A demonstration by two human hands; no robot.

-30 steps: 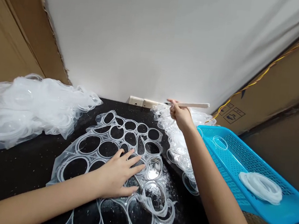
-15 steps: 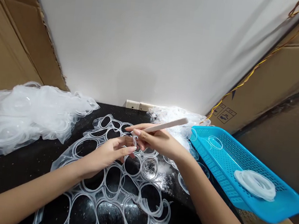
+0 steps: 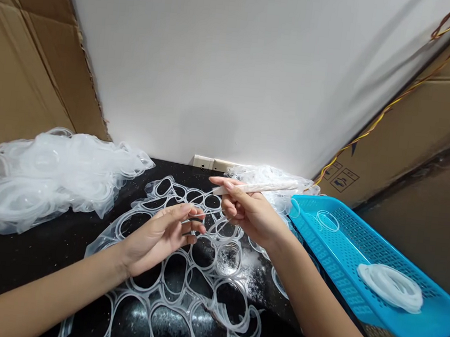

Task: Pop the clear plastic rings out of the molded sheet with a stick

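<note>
Over the plastic sheet, right hand clamped on pale strip, left hand seemingly open.

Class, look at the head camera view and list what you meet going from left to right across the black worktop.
Heap of clear plastic rings → left hand → right hand holding a pale flat stick → blue perforated plastic tray

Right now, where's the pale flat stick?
In the head view, the pale flat stick is held in the right hand, just right of centre, above the clear plastic lattice and left of the blue tray.
</note>
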